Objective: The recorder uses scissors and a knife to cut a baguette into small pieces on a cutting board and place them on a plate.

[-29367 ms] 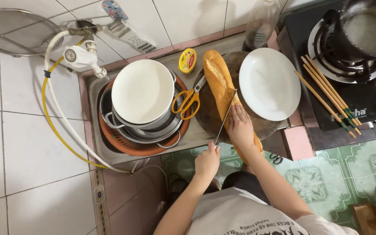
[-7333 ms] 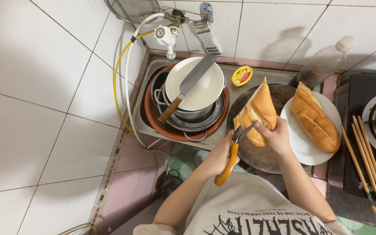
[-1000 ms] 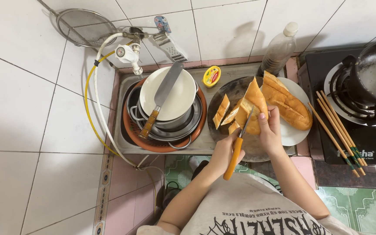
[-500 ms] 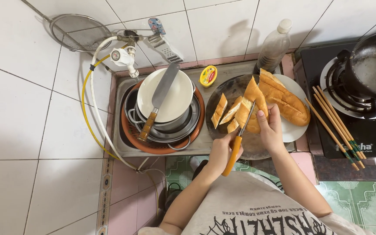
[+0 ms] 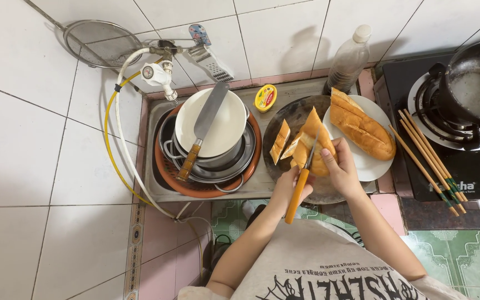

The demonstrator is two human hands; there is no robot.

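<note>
My left hand (image 5: 294,186) grips a knife with an orange handle (image 5: 296,195), its blade resting against a piece of baguette (image 5: 313,129). My right hand (image 5: 338,166) steadies that piece on a round dark cutting board (image 5: 291,114). Two cut strips of bread (image 5: 280,142) lie on the board just left of the blade. Another half baguette (image 5: 362,130) sits on a white plate (image 5: 376,166) to the right, overlapping the board.
To the left, a sink holds stacked bowls with a cleaver (image 5: 205,122) laid across the white one. A small yellow tin (image 5: 265,98) and a plastic bottle (image 5: 351,58) stand behind the board. Chopsticks (image 5: 424,162) and a pot (image 5: 476,83) sit on the gas stove at right.
Both hands stay at the bread on the board, the knife blade still against the piece. The view has shifted slightly; the cut strips lie a little further left of the loaf.
</note>
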